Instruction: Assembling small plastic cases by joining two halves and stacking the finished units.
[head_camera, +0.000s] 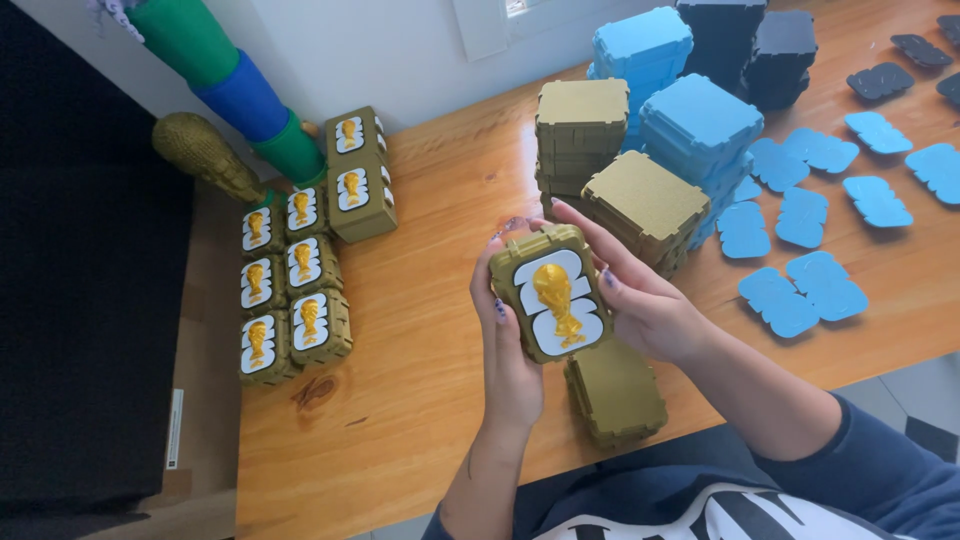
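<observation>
Holding an olive-gold box (551, 292) above the near edge of the bench (430, 330), a person grips it from both sides: the left hand (510, 350) wraps its left edge with fingers curled, the right hand (640, 295) cups the right edge, fingers stretched along the top corner. Both hands press on the box; neither is spread free. A white panel and a raised gold trophy figure (556, 300) mark its face. It looks like rigid, light printed plastic with ribbed, notched sides that should give a sure grip; the trophy relief seems the delicate part, so the flat side walls are the safer place to hold.

Just below the hands lies a plain gold box (615, 390) near the bench edge. To the left, finished boxes (290, 290) with the same trophy faces sit in close rows, two more stacked behind them. Behind the hands stand stacks of plain gold boxes (610, 165), crowding the space ahead. Farther back rise light blue boxes (690, 110) and dark ones (750, 45), with flat blue lids (820, 230) scattered to the right.
</observation>
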